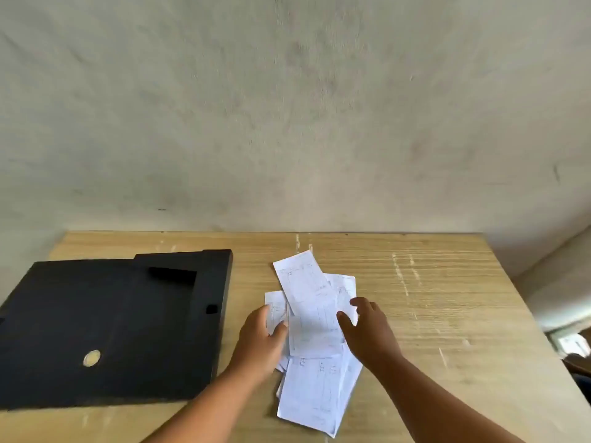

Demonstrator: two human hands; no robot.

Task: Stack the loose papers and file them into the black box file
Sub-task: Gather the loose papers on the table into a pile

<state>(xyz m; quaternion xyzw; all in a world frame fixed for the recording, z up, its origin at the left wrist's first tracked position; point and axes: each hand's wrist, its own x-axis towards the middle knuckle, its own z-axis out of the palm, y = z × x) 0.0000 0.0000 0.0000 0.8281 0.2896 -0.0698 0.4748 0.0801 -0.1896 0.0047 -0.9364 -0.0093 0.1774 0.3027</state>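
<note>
**Desk:** What does the frame show?

**Photographer:** A person's two bare hands closing in on a splay of loose papers [315,330] near the middle of a wooden worktop [447,298], toward its front edge. The left hand [262,338] rests on the left margin of the pile, fingers curled over a sheet's edge, thumb on top. The right hand [367,327] hovers at the right margin, fingers spread and open, gripping nothing that I can see.

**Desk:** And the black box file?

**Photographer:** The black box file [112,327] lies flat by the left edge of the worktop, to the left of both hands and just beside the left forearm. The left hand is clearly the nearer one. Its long spine runs front to back along the side facing the papers.

**Desk:** How do the papers lie?

**Photographer:** Fanned, not squared. The sheets overlap at differing angles; the pile's long axis runs roughly front to back, much as the file's spine does. My reading: they need squaring between the hands before a carry leftward.

**Desk:** Anything unclear?

**Photographer:** Whether the file is open or shut is hard to say; black on black hides the seams. A pale round fitting [91,358] shows on its face. The print on the sheets is illegible, the sheet count hidden by overlap, and the file's left corner is cut off.
</note>
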